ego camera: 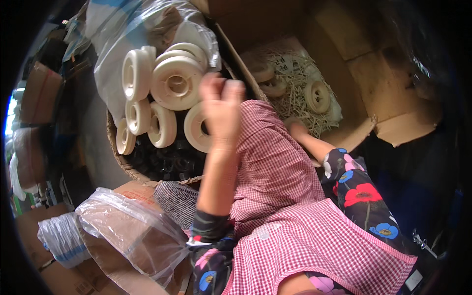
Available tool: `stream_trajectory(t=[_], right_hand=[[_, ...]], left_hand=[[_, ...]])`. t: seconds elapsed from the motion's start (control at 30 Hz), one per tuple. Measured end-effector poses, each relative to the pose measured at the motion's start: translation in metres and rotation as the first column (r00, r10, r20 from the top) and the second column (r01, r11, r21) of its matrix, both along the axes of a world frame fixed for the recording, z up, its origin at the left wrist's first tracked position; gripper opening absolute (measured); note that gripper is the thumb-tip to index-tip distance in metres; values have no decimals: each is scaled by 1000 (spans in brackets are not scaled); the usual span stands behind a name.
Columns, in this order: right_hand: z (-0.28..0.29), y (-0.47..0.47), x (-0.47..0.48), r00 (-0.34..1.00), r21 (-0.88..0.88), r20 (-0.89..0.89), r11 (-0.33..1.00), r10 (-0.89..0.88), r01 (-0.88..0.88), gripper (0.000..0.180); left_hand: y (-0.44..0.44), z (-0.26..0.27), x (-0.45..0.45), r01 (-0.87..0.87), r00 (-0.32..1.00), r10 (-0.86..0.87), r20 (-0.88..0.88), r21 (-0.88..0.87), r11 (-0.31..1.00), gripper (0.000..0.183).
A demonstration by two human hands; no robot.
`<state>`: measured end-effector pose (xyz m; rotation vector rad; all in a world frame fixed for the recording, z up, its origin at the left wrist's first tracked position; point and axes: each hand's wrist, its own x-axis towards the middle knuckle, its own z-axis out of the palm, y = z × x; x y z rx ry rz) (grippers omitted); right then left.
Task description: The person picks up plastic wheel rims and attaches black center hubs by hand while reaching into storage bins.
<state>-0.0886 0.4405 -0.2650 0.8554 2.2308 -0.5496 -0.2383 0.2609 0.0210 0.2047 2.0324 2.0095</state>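
My left hand (223, 107) is blurred in front of a stack of cream plastic wheels. Its fingers are bent beside the rim of a large wheel (166, 86), and I cannot tell whether they grip anything. Below the wrist, a smaller wheel (192, 129) is partly covered by my hand. More wheels (162, 127) lean together to its left, above dark plastic parts (173, 158) in a cardboard box (123, 167). My right hand (296, 129) reaches into another cardboard box, its fingers mostly hidden. Near it lie thin cream plastic scraps (295, 92) and a loose wheel (318, 97).
The right cardboard box (354, 134) has a bent, torn flap. A clear plastic bag (129, 228) lies over cardboard at lower left, beside a white bundle (64, 238). White plastic sheeting (110, 48) drapes behind the wheels. A checkered apron (280, 177) covers my lap between the boxes.
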Motion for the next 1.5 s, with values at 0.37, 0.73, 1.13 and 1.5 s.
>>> stream_trajectory(t=[0.37, 0.73, 1.13, 1.5], right_hand=[[10, -4, -9, 997, -60, -39, 996, -67, 64, 45], [189, 10, 15, 488, 411, -775, 907, 401, -93, 63], [238, -14, 20, 497, 670, -584, 727, 642, -152, 84], [232, -5, 7, 543, 519, -603, 805, 584, -288, 66]], left_hand=[[73, -77, 77, 391, 918, -366, 153, -186, 901, 55], [94, -96, 64, 56, 990, -20, 137, -261, 964, 72], [83, -81, 69, 163, 985, -162, 58, 0, 987, 47], [84, -77, 74, 121, 989, -116, 87, -53, 991, 52]])
